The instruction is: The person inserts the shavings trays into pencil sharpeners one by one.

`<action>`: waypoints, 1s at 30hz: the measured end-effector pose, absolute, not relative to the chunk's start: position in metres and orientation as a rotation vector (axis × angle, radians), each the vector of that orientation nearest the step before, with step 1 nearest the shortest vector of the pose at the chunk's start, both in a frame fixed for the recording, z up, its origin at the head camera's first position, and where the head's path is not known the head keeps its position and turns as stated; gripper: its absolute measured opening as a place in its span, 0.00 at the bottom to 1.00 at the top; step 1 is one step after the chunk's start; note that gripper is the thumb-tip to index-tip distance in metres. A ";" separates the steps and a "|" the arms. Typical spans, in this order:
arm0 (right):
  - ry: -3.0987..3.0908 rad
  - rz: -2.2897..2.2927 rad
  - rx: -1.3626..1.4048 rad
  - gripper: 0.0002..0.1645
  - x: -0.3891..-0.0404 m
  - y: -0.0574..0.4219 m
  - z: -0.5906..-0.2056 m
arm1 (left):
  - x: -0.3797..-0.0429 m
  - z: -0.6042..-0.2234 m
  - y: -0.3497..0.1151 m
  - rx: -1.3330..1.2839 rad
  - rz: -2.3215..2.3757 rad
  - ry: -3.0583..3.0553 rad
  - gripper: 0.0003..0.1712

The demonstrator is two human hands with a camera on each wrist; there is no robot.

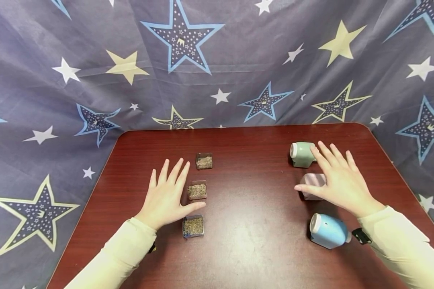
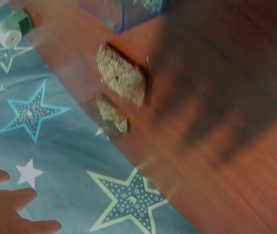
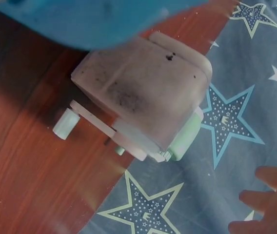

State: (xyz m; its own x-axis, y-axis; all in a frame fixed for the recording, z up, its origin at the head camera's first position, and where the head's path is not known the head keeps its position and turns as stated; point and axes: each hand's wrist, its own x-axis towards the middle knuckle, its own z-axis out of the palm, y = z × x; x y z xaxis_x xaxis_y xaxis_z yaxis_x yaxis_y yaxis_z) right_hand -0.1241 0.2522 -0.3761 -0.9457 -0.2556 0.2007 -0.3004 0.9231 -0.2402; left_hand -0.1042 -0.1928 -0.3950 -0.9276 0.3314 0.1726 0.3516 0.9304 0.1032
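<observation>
Hands, two and bare, reach from the lower corners of the frame over a reddish-brown wooden table (image 1: 249,192). Left hand (image 1: 166,198), left of centre, has its fingers straight and fanned apart, palm down, its thumb pointing right across the gap between two small clear boxes. Three such boxes form a rough column just right of its fingers: the far box (image 1: 204,161), the middle box (image 1: 197,191) and the near box (image 1: 193,226), each with tan, flaky bits inside. Right hand (image 1: 338,180), right of centre, is likewise spread with fingers extended, overlapping a pinkish-grey device (image 1: 314,179) in the head view; in the right wrist view its fingers are apart from that device.

Above it, at upper right of the table, lies a green device (image 1: 304,154) with a white round end; below, at lower right, a light blue device (image 1: 330,231) with a white end. In the right wrist view the pinkish one shows a crank handle (image 3: 97,121) with a pale knob (image 3: 66,123). Pale sleeves (image 1: 119,249) cover both forearms. Behind the table hangs grey-blue cloth (image 1: 231,48) printed with stars.
</observation>
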 end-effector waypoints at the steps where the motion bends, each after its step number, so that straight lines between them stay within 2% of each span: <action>1: -2.921 0.400 0.430 0.72 -0.123 0.252 -0.377 | -0.103 -0.396 -0.192 -0.535 -0.202 -2.932 0.69; 15: -2.870 0.402 0.538 0.68 -0.102 0.250 -0.392 | -0.076 -0.427 -0.184 -0.680 -0.160 -2.856 0.64; 30: -2.836 0.385 0.607 0.64 -0.084 0.252 -0.407 | -0.056 -0.444 -0.190 -0.669 -0.176 -2.936 0.61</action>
State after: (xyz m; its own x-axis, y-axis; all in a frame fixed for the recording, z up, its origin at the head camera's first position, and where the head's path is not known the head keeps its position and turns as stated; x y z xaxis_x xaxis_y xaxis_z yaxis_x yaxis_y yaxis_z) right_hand -0.0837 0.2517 -0.4070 -0.8917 -0.3694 0.2616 -0.4257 0.8807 -0.2075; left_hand -0.0557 -0.1897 -0.4438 -0.8942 0.4227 0.1474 0.4373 0.8953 0.0851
